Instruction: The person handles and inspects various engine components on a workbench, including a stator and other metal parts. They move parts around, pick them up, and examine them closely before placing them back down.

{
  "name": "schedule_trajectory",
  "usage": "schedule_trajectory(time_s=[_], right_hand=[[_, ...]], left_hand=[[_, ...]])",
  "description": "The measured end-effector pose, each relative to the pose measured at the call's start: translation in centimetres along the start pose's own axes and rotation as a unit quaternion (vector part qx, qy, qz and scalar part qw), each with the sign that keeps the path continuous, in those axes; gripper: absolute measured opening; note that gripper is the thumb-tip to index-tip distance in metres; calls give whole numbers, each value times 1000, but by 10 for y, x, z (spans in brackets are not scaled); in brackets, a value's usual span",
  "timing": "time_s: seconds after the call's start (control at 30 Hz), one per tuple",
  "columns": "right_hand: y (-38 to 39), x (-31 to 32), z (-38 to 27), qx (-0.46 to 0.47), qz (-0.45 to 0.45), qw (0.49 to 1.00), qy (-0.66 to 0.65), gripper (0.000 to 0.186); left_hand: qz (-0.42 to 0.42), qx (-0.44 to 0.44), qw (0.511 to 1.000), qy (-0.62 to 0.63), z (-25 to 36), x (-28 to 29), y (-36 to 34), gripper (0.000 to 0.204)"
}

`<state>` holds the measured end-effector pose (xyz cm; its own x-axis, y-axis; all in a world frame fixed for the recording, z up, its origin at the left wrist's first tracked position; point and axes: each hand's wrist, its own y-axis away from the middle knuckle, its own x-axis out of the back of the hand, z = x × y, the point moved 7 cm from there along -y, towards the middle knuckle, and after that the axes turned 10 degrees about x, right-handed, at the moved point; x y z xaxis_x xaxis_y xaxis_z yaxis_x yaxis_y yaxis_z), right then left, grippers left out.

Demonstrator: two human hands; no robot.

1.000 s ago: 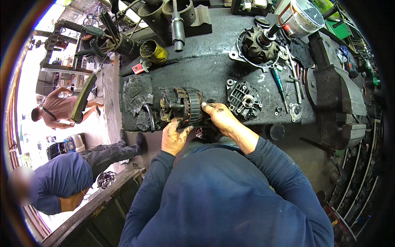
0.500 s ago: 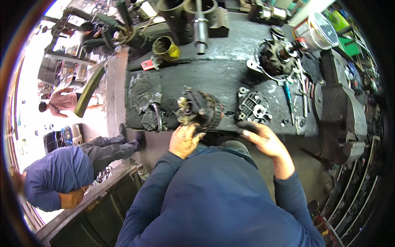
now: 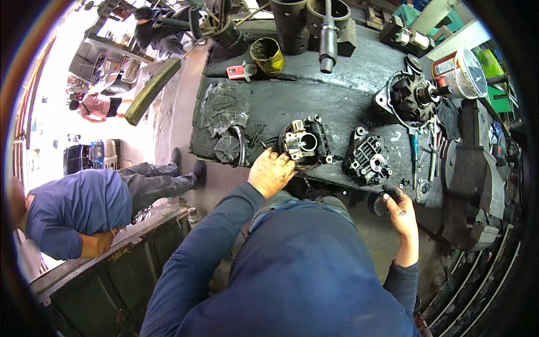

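A greasy alternator body (image 3: 306, 145) stands near the bench's front edge, a pale round opening on its upper face. My left hand (image 3: 272, 173) is closed on its near left side, the fingertips partly hidden against the metal. Off the bench edge to the right, my right hand (image 3: 401, 212) pinches a dark, round, flat piece (image 3: 377, 204); its exact kind does not show. Between the two hands, a finned alternator end housing (image 3: 368, 159) with a central round hole lies on the bench. A dark round part (image 3: 227, 149) lies left of my left hand, beside a curved strip.
On the black workbench (image 3: 331, 98) are a yellow can (image 3: 267, 56), a red-and-white box (image 3: 241, 71), a larger alternator part (image 3: 410, 95), a screwdriver (image 3: 415, 160) and a white bucket (image 3: 460, 73). A vise-like block (image 3: 474, 185) borders the right. At left stands a person in blue (image 3: 78, 210).
The alternator body has been tipped so its opening faces up. My right hand has moved right and away from the bench with the dark round piece. The whole view has shifted.
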<state>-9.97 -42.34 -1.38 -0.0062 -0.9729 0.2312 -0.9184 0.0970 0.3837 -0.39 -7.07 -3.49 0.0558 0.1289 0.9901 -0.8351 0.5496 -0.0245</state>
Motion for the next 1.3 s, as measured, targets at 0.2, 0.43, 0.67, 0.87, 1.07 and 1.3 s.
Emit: schedule_trajectory(time_s=[0.2, 0.43, 0.67, 0.87, 1.07, 1.3], right_hand=[[-9, -6, -24, 97, 55, 970, 214, 27], [-21, -23, -53, 166, 125, 908, 365, 66], [-36, -43, -65, 152, 113, 902, 389, 117], [-54, -60, -79, 142, 75, 854, 496, 128], [-65, -67, -77, 77, 40, 856, 510, 125], [-62, -98, -79, 34, 91, 908, 407, 125]], left_hand=[[-18, 93, 995, 40, 3, 2, 11, 34], [39, 183, 969, 164, -30, 31, 109, 31], [-140, 473, 842, 219, -126, -105, 297, 36], [-210, 724, 559, 345, -146, -186, 481, 34], [-174, 734, 506, 418, -150, -191, 445, 28], [-98, 658, 546, 509, -175, -186, 309, 23]])
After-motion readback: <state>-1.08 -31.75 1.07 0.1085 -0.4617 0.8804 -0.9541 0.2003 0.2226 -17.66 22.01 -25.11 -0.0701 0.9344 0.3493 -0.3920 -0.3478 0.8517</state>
